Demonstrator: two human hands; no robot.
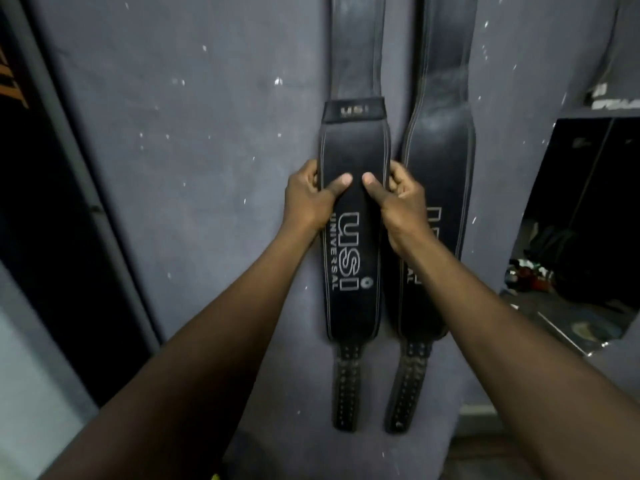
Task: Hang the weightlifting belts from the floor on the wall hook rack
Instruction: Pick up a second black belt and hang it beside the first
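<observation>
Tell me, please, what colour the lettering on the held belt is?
Pale silver-grey on the black belt, head view.

Bare grey wall (194, 168) lies open left of the left belt (349, 258), as far as the dark door frame (79, 202). The right belt (436, 161) hangs just beside it, leaving only a thin gap between them. Further right a mirror (581, 220) bounds a narrower strip of wall.

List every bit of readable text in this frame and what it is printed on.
"USI" and "UNIVERSAL": left belt, held by the left hand and right hand.
"USI": its keeper loop, faint.
Right belt: print mostly hidden, only "AL" shows.
White print at upper right: too blurred to read.
</observation>
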